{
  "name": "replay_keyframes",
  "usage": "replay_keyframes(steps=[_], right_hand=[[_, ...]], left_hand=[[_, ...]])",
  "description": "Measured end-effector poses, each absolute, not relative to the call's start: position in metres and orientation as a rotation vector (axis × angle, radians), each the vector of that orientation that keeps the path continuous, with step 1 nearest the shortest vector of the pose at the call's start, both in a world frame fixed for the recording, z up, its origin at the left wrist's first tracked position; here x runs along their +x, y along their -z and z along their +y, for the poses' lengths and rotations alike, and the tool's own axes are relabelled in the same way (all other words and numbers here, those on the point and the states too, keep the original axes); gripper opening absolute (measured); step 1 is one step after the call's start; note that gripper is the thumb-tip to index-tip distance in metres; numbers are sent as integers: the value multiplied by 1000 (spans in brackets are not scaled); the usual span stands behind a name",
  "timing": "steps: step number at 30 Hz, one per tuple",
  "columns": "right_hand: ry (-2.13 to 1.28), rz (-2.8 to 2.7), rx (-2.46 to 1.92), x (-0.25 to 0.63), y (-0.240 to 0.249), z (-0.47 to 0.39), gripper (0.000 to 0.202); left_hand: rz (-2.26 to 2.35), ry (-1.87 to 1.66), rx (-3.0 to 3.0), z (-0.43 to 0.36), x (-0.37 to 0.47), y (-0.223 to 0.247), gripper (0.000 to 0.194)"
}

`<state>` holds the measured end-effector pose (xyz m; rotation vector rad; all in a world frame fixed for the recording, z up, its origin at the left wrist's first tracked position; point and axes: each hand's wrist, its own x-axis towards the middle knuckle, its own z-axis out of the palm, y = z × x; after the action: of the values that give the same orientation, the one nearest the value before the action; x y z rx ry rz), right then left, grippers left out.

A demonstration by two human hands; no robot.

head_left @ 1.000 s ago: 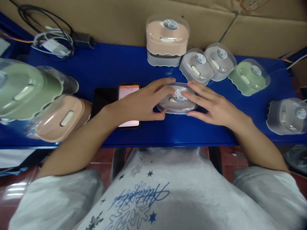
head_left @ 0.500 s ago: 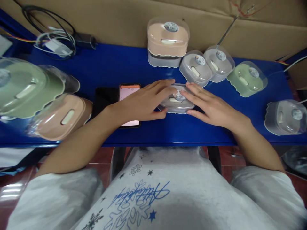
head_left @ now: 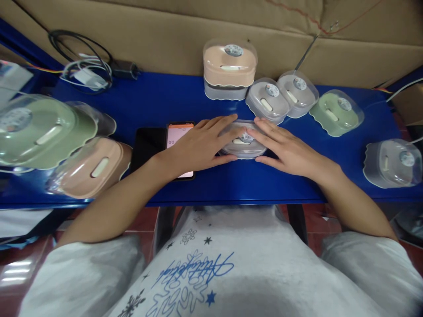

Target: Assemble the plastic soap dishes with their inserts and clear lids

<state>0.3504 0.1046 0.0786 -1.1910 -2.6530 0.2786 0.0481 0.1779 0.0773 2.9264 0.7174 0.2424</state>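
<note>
A small grey plastic box with a clear lid, a round label and a whitish handle lies flat on the blue table, between my two hands. My left hand spans its left end, thumb along the front edge and long fingers towards the back. From the right, my right hand grips the other end the same way. Both index fingers rest on the lid near the label, their tips almost meeting. Under my left wrist, a phone with a lit screen is partly covered.
Behind stand a peach box on a grey base and two grey boxes. A green box and another grey one are at right. Larger green and peach boxes sit left. Cables lie at the back left.
Both hands stay on the grey box; the index fingertips have come closer together over the label. The whole view has shifted slightly downward as the camera tilted.
</note>
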Motion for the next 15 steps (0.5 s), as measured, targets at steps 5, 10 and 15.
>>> replay_keyframes(steps=[5, 10, 15], right_hand=[[-275, -2573, -1295, 350, -85, 105, 92], [-101, -2440, -1526, 366, -85, 119, 86], [-27, -2368, -1633, 380, -72, 132, 82]], left_hand=[[845, -264, 2923, 178, 48, -83, 62], [1003, -304, 2898, 184, 44, -91, 61], [1137, -313, 2827, 190, 38, -93, 63]])
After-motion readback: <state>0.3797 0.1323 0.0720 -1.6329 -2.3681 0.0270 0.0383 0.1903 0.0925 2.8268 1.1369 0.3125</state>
